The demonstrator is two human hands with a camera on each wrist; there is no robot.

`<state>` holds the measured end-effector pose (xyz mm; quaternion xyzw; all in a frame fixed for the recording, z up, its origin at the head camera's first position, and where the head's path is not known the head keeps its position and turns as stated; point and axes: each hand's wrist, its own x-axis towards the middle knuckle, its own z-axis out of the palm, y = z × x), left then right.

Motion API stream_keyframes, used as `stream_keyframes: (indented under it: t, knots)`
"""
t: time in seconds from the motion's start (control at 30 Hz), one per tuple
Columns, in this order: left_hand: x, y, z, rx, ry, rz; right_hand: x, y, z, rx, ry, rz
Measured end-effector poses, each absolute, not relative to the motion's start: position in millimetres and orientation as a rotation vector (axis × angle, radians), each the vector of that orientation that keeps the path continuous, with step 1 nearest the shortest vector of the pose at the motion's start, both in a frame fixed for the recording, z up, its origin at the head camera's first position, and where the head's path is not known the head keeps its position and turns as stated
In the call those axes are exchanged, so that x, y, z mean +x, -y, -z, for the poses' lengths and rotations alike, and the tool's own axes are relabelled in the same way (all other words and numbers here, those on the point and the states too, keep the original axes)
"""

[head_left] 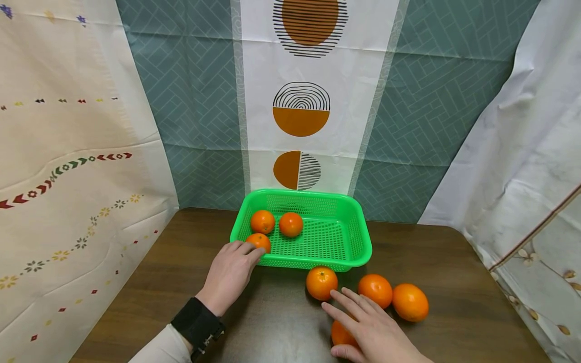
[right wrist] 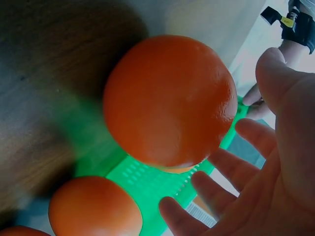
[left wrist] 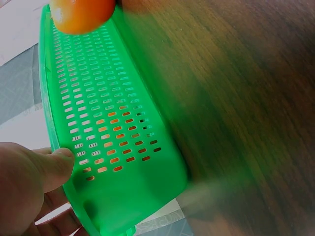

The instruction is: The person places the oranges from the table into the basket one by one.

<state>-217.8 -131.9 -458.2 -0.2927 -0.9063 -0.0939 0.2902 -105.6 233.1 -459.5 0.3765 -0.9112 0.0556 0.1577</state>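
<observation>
Under right hand [head_left: 376, 333], spread wide: orange [head_left: 341, 334], half hidden overhead, whole from wrist; left hand [head_left: 229, 275] relaxed at basket [head_left: 363, 242].

No words, numbers, labels or brand marks can be read anywhere. The white hanging cloth panel [head_left: 313, 96] behind the far edge of the brown wooden surface [head_left: 454, 282] carries only orange and black-lined half-circle designs, and the cream cloth [head_left: 68, 176] to the left carries rows of small coloured arrows and flowers, not lettering.
</observation>
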Motion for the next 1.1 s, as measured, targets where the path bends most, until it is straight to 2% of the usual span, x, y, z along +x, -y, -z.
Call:
stream_keyframes:
  t: [1.1]
  knots:
    - [-218.8, 131.7, 458.4, -0.783, 2.411, 0.251, -105.8, -236.5, 475.3, 1.134, 2.731, -0.223]
